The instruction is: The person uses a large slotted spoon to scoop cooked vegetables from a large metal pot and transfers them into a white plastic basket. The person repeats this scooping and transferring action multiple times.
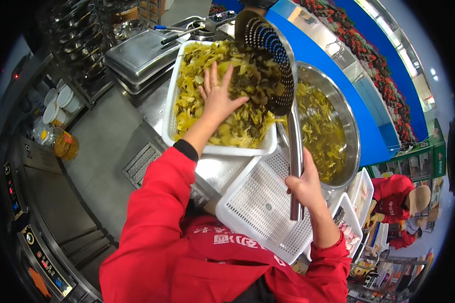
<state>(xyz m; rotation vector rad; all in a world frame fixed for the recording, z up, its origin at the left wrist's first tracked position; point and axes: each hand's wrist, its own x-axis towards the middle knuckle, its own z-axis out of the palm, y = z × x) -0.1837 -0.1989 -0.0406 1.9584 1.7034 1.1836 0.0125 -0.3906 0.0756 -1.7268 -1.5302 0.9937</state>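
Note:
My right hand [305,183] grips the metal handle of a large perforated skimmer [288,81]. The skimmer's bowl is tipped on its side over the right part of a white plastic basket [235,150]. Chopped pickled greens [197,94] fill that basket, and some darker pieces lie against the skimmer's bowl. My left hand [220,96] rests spread on the greens with its fingers apart. To the right, a round stainless steel basin [352,125] holds more greens [320,128] in yellowish liquid. Nearer my body sits a white perforated basket [265,200], partly under the skimmer's handle.
A lidded steel pan [144,55] stands left of the filled basket, with ladles [184,34] behind it. White trays of food [360,189] are at the right, near a person in red [396,199]. An oil jug [65,144] and white tubs [55,113] are at the left.

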